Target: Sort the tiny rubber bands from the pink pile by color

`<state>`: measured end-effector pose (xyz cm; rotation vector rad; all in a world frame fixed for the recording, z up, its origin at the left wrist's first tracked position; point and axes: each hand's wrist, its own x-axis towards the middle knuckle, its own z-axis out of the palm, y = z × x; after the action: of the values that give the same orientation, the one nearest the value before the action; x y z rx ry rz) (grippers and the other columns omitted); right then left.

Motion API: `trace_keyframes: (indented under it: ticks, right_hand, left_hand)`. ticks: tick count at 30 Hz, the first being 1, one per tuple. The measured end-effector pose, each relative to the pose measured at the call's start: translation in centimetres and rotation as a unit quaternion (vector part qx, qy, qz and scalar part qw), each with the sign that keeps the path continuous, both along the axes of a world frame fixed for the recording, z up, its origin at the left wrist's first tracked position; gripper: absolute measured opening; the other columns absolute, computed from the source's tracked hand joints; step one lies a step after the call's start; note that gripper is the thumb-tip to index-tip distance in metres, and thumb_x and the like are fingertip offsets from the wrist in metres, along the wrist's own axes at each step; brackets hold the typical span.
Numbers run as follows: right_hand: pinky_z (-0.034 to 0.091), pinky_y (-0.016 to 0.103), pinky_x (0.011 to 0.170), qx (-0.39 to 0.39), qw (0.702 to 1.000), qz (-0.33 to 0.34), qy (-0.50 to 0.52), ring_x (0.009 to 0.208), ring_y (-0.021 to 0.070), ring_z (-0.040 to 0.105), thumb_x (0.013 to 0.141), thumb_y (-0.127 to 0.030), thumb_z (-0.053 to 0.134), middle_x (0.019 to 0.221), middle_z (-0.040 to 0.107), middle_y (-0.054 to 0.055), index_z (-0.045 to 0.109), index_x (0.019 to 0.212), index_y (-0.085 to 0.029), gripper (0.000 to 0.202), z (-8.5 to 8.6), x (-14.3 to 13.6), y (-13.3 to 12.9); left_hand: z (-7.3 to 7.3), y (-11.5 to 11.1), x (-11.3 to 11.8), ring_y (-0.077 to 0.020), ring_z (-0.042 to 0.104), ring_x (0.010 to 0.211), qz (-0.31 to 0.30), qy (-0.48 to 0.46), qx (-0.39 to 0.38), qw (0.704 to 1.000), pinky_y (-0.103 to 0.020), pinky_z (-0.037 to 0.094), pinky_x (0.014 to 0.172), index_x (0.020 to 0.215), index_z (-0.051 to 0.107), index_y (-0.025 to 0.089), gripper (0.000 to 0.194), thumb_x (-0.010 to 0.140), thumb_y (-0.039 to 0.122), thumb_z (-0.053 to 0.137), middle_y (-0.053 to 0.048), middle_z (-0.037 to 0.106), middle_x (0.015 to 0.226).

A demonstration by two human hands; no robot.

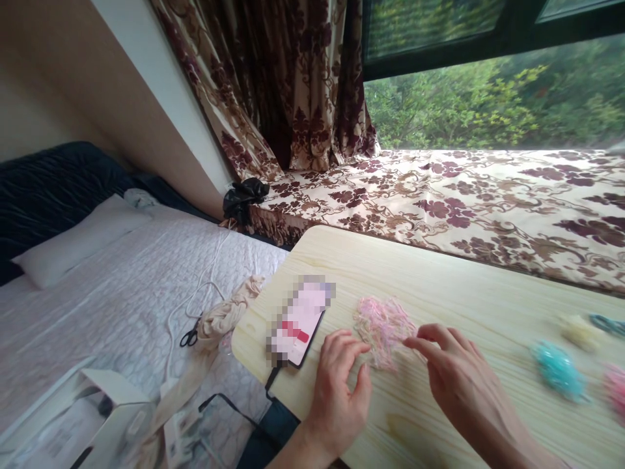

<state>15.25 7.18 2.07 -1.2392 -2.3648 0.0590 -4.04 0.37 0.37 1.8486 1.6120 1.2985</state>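
Pale wood grain covers the tabletop [361, 260], with a flowered window ledge [439, 212] beyond. From my remote view, the loose heap of pink strands [383, 322] lies just ahead of the hands and between them, with no clear long axis. The right hand [456, 374] is nearer, fingertips at its near right edge; I can't tell whether they pinch anything. The left hand [339, 384] is open, loosely curled, the phone [303, 319] ahead and left.

1 head view, angled downward
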Motion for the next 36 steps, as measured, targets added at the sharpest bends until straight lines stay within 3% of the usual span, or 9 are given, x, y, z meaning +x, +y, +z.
trace_keyframes:
  ticks: [9,15,27,36]
  right_hand:
    - [0.046,0.031,0.069,-0.005,1.0,0.011,0.015,0.081,0.0182,0.059,0.086,-0.009,0.042,0.09,0.067,0.007,0.074,0.091,-0.025,0.036,-0.4,-0.6,-0.1]
    - [0.045,0.029,0.068,-0.021,0.999,0.031,0.003,0.078,0.0171,0.058,0.079,-0.001,0.04,0.085,0.066,0.005,0.072,0.081,-0.026,0.041,0.2,-1.1,-0.2]
    - [0.05,0.028,0.066,0.032,0.999,0.027,0.008,0.08,0.0161,0.062,0.085,-0.009,0.045,0.091,0.067,0.004,0.072,0.096,-0.027,0.035,0.2,1.4,0.4]
    - [0.052,0.03,0.065,-0.006,1.0,0.004,0.009,0.077,0.0174,0.063,0.088,-0.027,0.055,0.089,0.067,0.004,0.069,0.086,-0.027,0.013,-0.2,2.2,0.0]
  left_hand:
    - [0.0,0.0,-0.1,-0.0257,0.057,0.113,-0.006,-0.007,0.001,1.0,-0.049,0.049,0.102,0.107,0.062,0.019,0.03,0.083,0.004,0.05,-0.011,0.064,0.106]
    - [0.1,0.0,-0.1,-0.0264,0.057,0.113,-0.011,-0.008,-0.002,1.0,-0.05,0.049,0.101,0.107,0.061,0.019,0.032,0.082,0.004,0.049,-0.011,0.063,0.107]
    - [-0.2,0.0,-0.1,-0.0254,0.054,0.115,-0.015,-0.007,-0.015,1.0,-0.048,0.048,0.102,0.106,0.06,0.02,0.029,0.085,0.004,0.05,-0.01,0.063,0.108]
    - [-0.2,0.1,-0.1,-0.0253,0.056,0.113,-0.009,-0.005,-0.008,1.0,-0.047,0.049,0.101,0.105,0.061,0.02,0.029,0.083,0.003,0.051,-0.01,0.063,0.107]
